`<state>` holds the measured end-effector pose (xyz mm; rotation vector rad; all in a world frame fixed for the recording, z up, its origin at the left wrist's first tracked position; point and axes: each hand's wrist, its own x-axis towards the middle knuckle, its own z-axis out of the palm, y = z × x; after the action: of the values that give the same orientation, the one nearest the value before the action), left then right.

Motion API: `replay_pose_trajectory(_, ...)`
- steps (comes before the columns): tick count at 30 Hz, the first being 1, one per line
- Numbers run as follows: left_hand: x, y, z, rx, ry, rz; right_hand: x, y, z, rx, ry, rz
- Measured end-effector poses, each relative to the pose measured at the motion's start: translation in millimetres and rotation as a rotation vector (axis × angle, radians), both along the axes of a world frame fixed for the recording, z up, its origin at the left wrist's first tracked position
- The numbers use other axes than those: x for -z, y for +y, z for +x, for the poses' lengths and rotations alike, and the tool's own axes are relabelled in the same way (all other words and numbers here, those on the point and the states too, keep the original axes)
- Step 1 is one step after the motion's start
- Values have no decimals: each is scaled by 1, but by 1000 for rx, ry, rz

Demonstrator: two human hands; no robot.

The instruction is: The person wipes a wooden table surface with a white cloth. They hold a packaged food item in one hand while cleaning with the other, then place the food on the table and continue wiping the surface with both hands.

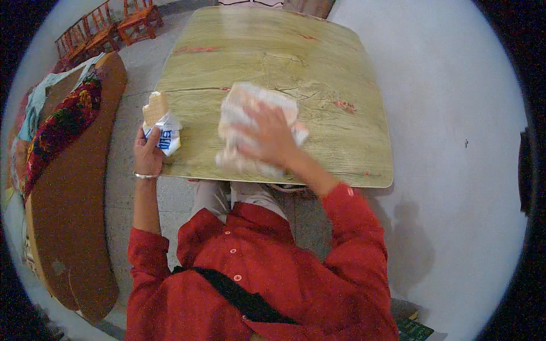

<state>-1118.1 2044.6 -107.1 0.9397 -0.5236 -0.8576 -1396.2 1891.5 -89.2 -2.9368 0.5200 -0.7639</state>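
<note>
Wearing a red shirt [273, 256] with pale buttons, filling the view from five to seven o'clock. Crossed at six o'clock by a black strap [239, 295]. Dressed below in pale trousers [256, 196], reaching under the near edge of a desk [341, 62]. Facing that desk, greenish and wood-grained with reddish patches, spread from the centre up to twelve o'clock.

Grasping a white packet [166, 133] with blue marks in the left hand [149, 156], between nine and ten o'clock, fingers closed firmly on its lower end. Showing out of the packet's top, toward ten o'clock, a tan flat piece [155, 109] with a textured surface. Bearing a pale band [146, 175] on the left wrist.

Resting the right hand [270, 136] on a pale cloth [256, 94], rumpled on the desk just off centre, between eleven and twelve o'clock. Cannot tell, through the blur, whether clenching the cloth or only pressing on it with loose fingers.

Flanked at nine o'clock by a long brown couch [68, 221], draped with a red patterned textile [62, 131]. Backed by reddish-brown chairs [136, 23] between ten and eleven o'clock. Bounded at three o'clock by a white wall [455, 113].
</note>
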Motion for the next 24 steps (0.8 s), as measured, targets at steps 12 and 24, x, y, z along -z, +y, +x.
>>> replay_pose_trajectory(12, 9, -5, 8, -6, -60, 29, -3, -54, -241, 828, 61, 98)
replay_pose_trajectory(24, 7, 6, 8, -9, -68, 61, -26, 13, -201, 608, 90, 42)
